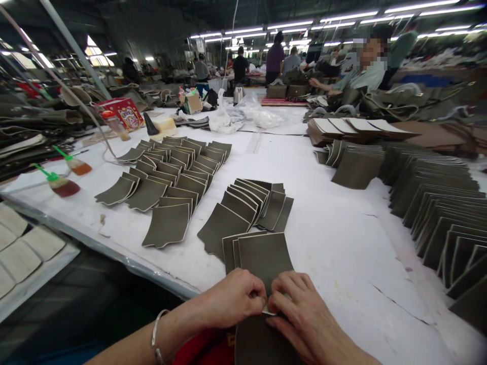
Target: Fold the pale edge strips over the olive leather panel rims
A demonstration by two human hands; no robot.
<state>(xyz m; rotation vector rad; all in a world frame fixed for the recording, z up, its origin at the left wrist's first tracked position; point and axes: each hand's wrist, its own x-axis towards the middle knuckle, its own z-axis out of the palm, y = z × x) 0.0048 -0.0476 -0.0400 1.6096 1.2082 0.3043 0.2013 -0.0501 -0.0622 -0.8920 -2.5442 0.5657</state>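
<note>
— Where are the hands right now?
— Down at the near edge of the worktop [335,228]. The left hand [232,299] and right hand [304,314] are knuckle to knuckle, fingertips pinched tight on a pale sliver [268,311] between them. I can't make out what it is.
— And the leather?
— An olive panel [264,256] lies flat just beyond the fingers, its near edge under them. A darker piece [254,342] sits below the hands, towards the body.
— Anything on the wrist?
— A thin bracelet [155,332] on the left one.
— What's around?
— A fanned row of panels [243,203] is touching the olive one, and a bigger fan [171,177] lies left of that. Upright rows of panels [437,203] line the right side. Two squeeze bottles [63,185] lie far left, and a red box [124,112] sits behind them. A co-worker [361,76] is leaning over the far end.
</note>
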